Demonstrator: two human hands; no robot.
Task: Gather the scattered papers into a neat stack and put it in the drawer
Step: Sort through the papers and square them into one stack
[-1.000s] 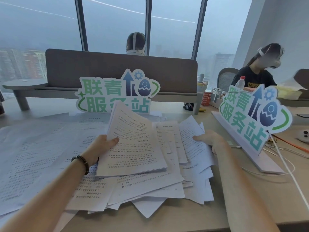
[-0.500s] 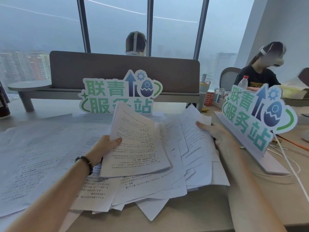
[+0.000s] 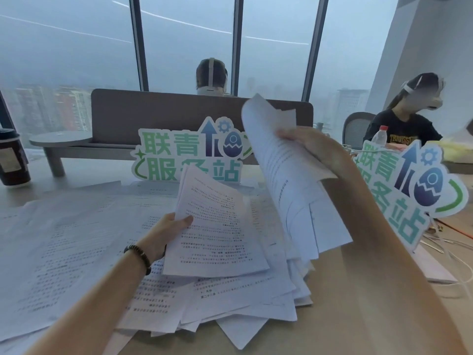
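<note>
head view: two hands, two green-lettered signs, two seated people. left hand [image 3: 163, 234] pinches a printed sheet [image 3: 217, 226], thumb on top, its long axis running away from the camera. right hand [image 3: 314, 147] grips a raised sheaf of papers [image 3: 286, 175], tilted steeply upright. loose papers [image 3: 76, 247] too many to count cover the desk [image 3: 358, 329].

We are in a high-rise office: tall floor-to-ceiling windows [image 3: 184, 42] look out on hazy city towers, a brown fabric divider screen [image 3: 158, 119] splits the shared pale wooden table [image 3: 330, 303], printed white documents [image 3: 64, 242] cover it, and a grey mesh office chair [image 3: 355, 126] stands nearby.
</note>
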